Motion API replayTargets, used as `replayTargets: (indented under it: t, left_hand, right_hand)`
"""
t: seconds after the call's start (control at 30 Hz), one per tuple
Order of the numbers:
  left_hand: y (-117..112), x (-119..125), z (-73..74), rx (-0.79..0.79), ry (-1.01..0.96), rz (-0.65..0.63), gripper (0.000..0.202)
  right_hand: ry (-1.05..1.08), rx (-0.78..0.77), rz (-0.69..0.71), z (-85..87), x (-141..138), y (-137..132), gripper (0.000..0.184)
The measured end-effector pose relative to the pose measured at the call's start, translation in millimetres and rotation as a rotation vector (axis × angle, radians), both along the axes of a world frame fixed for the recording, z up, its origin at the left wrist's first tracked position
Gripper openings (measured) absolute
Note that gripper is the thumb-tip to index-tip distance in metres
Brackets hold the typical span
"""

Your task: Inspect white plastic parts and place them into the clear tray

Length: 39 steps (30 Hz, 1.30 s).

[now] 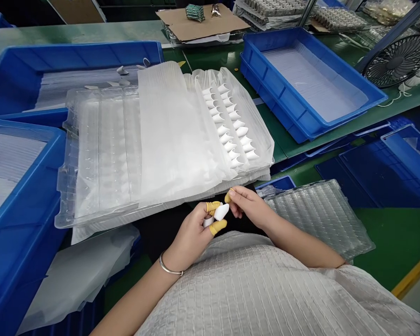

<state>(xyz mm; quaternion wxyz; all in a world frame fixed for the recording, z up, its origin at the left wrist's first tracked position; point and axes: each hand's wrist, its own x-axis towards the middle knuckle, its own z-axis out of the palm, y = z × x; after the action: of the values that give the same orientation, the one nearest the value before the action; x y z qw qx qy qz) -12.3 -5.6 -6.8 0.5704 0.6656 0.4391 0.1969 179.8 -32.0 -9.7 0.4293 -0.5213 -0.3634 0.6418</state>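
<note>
My left hand (196,228) is closed on a small white cone-shaped plastic part (220,212), pinched between fingers that wear yellow finger cots. My right hand (247,205) is close beside it, its cot-covered fingertips pinched at the part's tip. Both hands hover just in front of a stack of clear plastic trays (101,154). The trays are partly covered by clear film. Rows of the same white parts (231,126) sit in the tray's right side.
Blue bins stand at left (21,219), back left (73,60) and back right (301,107). An empty clear blister tray (322,214) lies to the right. A black fan (399,58) sits at the far right. Cardboard (203,21) lies at the back.
</note>
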Motion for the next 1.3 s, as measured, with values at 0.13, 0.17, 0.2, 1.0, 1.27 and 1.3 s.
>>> replayTargets:
  t: [0.13, 0.17, 0.2, 1.0, 1.27, 1.3]
  left_hand:
    - [1.6, 0.0, 2.5, 0.085, 0.089, -0.024, 0.022]
    - [1.5, -0.3, 2.6, 0.097, 0.102, -0.026, 0.022]
    - [1.3, -0.6, 2.1, 0.097, 0.1, -0.023, 0.023]
    - [1.7, -5.0, -1.1, 0.115, -0.031, 0.097, 0.019]
    - [3.6, -3.8, 0.8, 0.319, 0.005, 0.027, 0.014]
    - [3.8, -3.6, 0.0, 0.333, 0.006, 0.018, 0.013]
  right_hand:
    - [-0.009, 0.014, 0.171, -2.5, 1.3, 1.7, 0.044]
    - [-0.004, 0.023, 0.209, -2.9, 1.4, 2.2, 0.043]
    - [0.007, 0.042, 0.229, -2.8, 1.4, 2.6, 0.041]
    - [-0.384, 0.42, 0.206, 11.3, 12.7, -1.2, 0.023]
    - [-0.148, 0.241, 0.19, -1.0, 10.4, 1.6, 0.035]
    - [-0.114, 0.207, 0.203, -2.3, 9.6, 2.2, 0.037]
